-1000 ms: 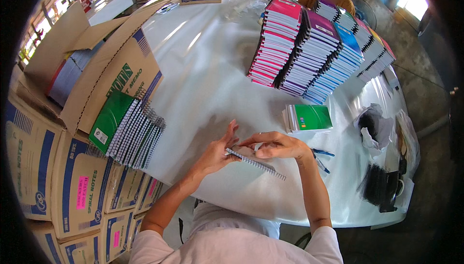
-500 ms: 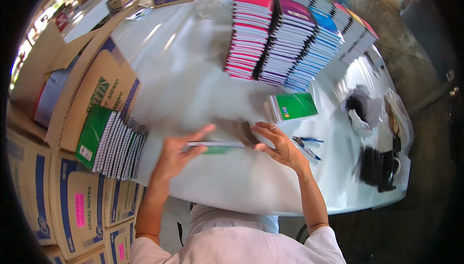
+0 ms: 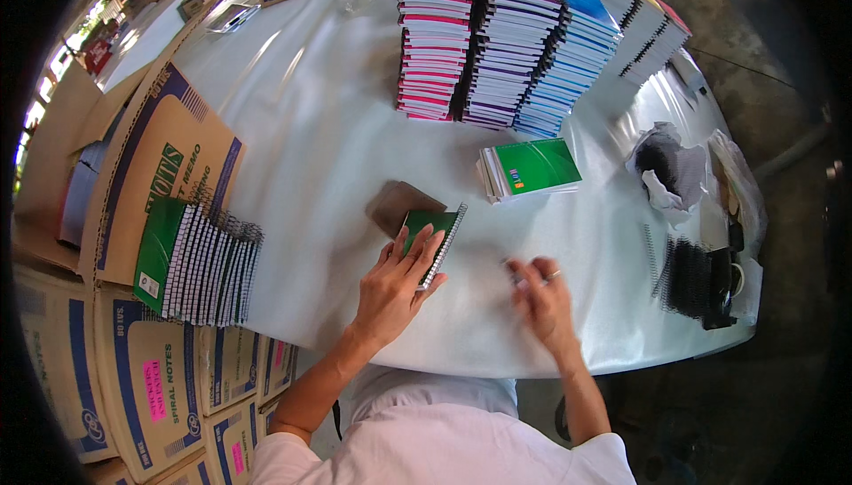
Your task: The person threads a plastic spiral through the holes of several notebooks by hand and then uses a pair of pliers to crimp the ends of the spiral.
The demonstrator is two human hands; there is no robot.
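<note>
A small green spiral notebook [image 3: 428, 223] is in front of me, its wire coil along the right edge. My left hand [image 3: 395, 276] lies over its cover, fingers stretched across it and thumb at the coil side, holding it. Partly beneath the notebook is a flat brown piece [image 3: 390, 205], its material unclear. To the right, my right hand [image 3: 543, 299] is blurred and closed around the small pliers, of which only a dark tip [image 3: 508, 263] shows. Beyond the hands sits a short pile of green-covered notebooks [image 3: 541, 165].
Tall stacks of pink [image 3: 435, 41], purple [image 3: 515, 50] and blue notebooks [image 3: 568, 59] stand at the back. Green spiral notebooks [image 3: 200, 263] lean by an open carton [image 3: 169, 165] at left. Right: crumpled paper roll [image 3: 674, 165], black coils [image 3: 688, 276]. Cartons [image 3: 146, 378] fill the lower left.
The notebook has turned from lying crosswise between both hands to angled under my left hand. My right hand has let go of it and picked up the pliers from the table.
</note>
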